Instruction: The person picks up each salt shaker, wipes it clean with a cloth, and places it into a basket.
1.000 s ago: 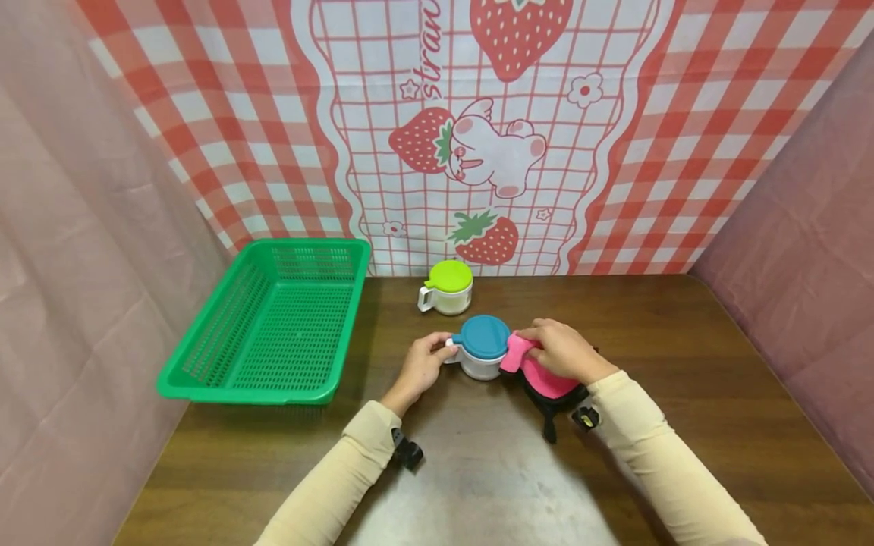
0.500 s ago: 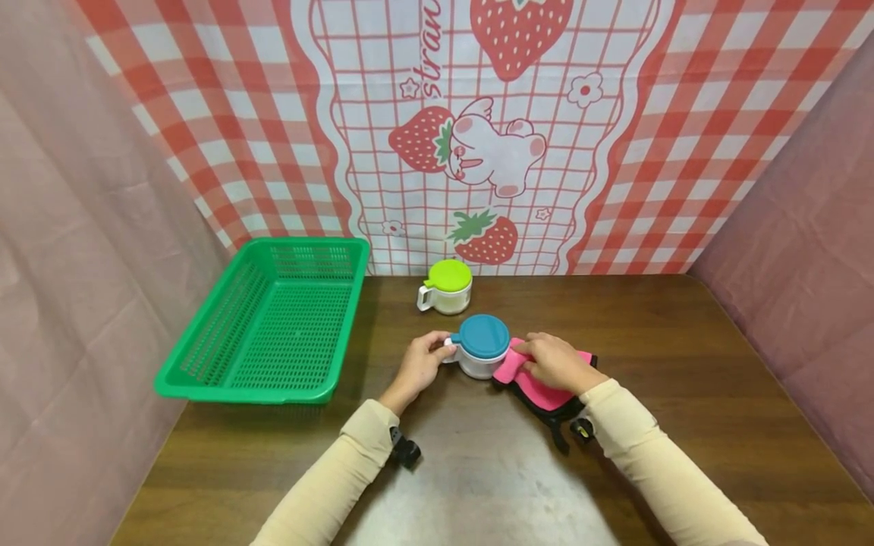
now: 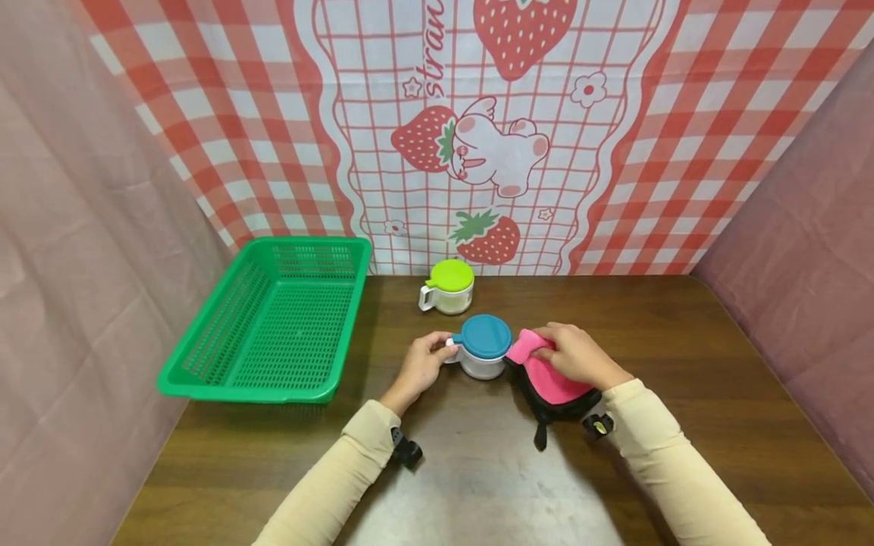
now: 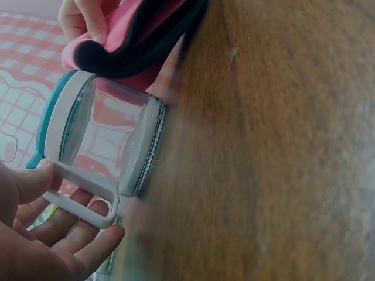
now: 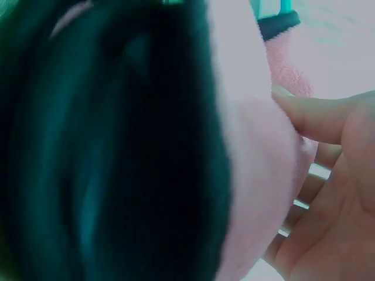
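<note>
A clear seasoning jar with a blue lid (image 3: 485, 337) and a white handle (image 4: 88, 219) stands upright on the table. My left hand (image 3: 419, 367) holds that handle, thumb on top and fingers behind it. In my right hand (image 3: 576, 355) is a pink fleecy cloth with black trim (image 3: 556, 383), pinched between thumb and fingers. Its folded front end lies against the jar's right side, near the rim. A short black strap (image 3: 541, 435) hangs from the cloth. The right wrist view is filled mostly by the cloth's blurred dark underside (image 5: 158, 146).
Behind the blue-lidded jar stands a similar jar with a lime-green lid (image 3: 451, 277), its handle pointing left. A green plastic basket (image 3: 332, 393) is at the left of the wooden table (image 3: 451, 485). A strawberry-print curtain (image 3: 478, 152) closes off the back.
My right hand and the cloth dipped toward the front along the jar's side, then came back up and shifted right. My left hand and the jar have stayed in place.
</note>
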### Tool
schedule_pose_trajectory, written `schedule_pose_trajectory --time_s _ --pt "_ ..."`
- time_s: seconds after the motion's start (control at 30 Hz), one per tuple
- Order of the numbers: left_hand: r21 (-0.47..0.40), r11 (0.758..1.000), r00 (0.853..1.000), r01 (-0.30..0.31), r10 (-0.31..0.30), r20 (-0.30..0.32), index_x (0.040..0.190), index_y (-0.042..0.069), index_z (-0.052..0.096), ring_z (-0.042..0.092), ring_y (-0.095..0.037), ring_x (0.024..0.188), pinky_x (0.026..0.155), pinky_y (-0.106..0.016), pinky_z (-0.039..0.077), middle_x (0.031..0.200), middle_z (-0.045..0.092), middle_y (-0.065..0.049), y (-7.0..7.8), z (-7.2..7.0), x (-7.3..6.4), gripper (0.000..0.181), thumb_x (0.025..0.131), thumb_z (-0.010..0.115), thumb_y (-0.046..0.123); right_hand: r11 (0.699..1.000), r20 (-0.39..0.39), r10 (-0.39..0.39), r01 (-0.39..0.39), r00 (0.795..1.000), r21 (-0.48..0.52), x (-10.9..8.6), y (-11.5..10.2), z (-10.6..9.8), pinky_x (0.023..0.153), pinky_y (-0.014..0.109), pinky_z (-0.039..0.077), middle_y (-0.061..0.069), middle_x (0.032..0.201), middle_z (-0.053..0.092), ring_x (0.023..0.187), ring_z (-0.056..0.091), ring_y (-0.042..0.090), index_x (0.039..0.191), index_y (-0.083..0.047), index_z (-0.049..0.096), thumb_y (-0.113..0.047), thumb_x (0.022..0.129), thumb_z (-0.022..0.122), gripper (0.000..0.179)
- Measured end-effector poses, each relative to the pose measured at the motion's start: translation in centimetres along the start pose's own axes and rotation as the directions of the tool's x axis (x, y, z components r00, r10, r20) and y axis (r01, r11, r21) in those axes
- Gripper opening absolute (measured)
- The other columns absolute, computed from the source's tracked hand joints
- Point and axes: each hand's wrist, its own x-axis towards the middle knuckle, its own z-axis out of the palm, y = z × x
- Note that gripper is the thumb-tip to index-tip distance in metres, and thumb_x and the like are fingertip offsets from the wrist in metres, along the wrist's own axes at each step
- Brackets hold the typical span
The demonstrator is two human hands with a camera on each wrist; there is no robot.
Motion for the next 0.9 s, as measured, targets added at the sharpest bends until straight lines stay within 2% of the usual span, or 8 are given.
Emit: schedule_pose_trajectory --time_s 0.1,0.2,0.37,0.47,0.6,0.73,0.9 --pt "-0.005 1.000 1.000 0.003 -0.003 0.001 0.108 -0.006 0.068 0.065 -0.027 0.098 0.086 -0.031 0.052 0.106 0.071 -0.021 0.1 0.0 0.0 0.022 0.091 0.066 0.008 0.996 0.031 0.053 -0.055 0.998 0.074 -0.2 0.1 0.0 0.058 0.026 0.039 -0.001 0.067 0.055 0.064 0.045 0.012 0.088 -0.004 0.069 -0.012 0.086 0.072 0.009" --pt "-0.002 1.000 1.000 0.001 -0.001 -0.001 0.108 -0.006 0.068 0.065 -0.026 0.097 0.084 -0.029 0.052 0.105 0.071 -0.022 0.1 0.0 0.0 0.022 0.090 0.066 0.008 0.981 0.087 0.103 -0.115 0.991 0.155 -0.3 -0.1 0.4 0.053 0.023 0.034 -0.003 0.061 0.045 0.059 0.040 0.011 0.081 -0.005 0.065 -0.015 0.089 0.069 0.014" --pt "0.004 1.000 1.000 -0.002 0.002 -0.009 0.107 -0.006 0.068 0.064 -0.026 0.096 0.082 -0.027 0.051 0.104 0.071 -0.021 0.2 0.0 0.0 0.021 0.090 0.066 0.007 0.961 0.112 0.154 -0.175 0.982 0.212 -0.1 -0.5 1.5 0.053 0.023 0.034 -0.002 0.061 0.044 0.059 0.040 0.012 0.085 -0.003 0.065 -0.015 0.091 0.066 0.014" --pt "0.018 1.000 1.000 -0.013 0.013 -0.008 0.106 -0.006 0.069 0.064 -0.024 0.095 0.081 -0.026 0.051 0.104 0.071 -0.021 0.1 0.0 -0.2 0.020 0.090 0.066 0.007 0.955 0.074 0.194 -0.206 0.978 0.216 0.1 -0.7 1.9 0.058 0.026 0.038 0.004 0.068 0.055 0.065 0.047 0.016 0.094 0.001 0.067 -0.013 0.090 0.066 0.015" --pt "0.038 0.999 0.999 -0.028 0.029 -0.014 0.105 -0.005 0.069 0.064 -0.022 0.093 0.079 -0.024 0.051 0.103 0.072 -0.020 -0.1 0.1 -0.2 0.020 0.090 0.067 0.007 0.929 0.032 0.273 -0.272 0.962 0.250 0.4 -0.7 2.2 0.066 0.029 0.041 0.016 0.088 0.066 0.076 0.053 0.022 0.108 0.006 0.064 -0.011 0.089 0.066 0.025" --pt "0.034 0.999 0.999 -0.036 0.036 -0.025 0.104 -0.005 0.069 0.065 -0.024 0.094 0.080 -0.027 0.052 0.103 0.072 -0.020 0.0 0.1 -0.1 0.019 0.089 0.067 0.008 0.906 0.021 0.325 -0.317 0.946 0.281 0.6 -0.7 2.1 0.069 0.030 0.041 0.021 0.097 0.067 0.080 0.055 0.026 0.113 0.007 0.064 -0.011 0.090 0.065 0.028" --pt "0.026 0.999 0.999 -0.031 0.032 -0.029 0.103 -0.004 0.070 0.065 -0.024 0.092 0.079 -0.026 0.052 0.101 0.072 -0.020 0.1 0.1 -0.1 0.018 0.089 0.068 0.007 0.894 0.019 0.355 -0.345 0.935 0.287 1.0 -0.7 1.9 0.073 0.030 0.043 0.024 0.108 0.067 0.087 0.057 0.029 0.118 0.006 0.064 -0.011 0.091 0.063 0.032"
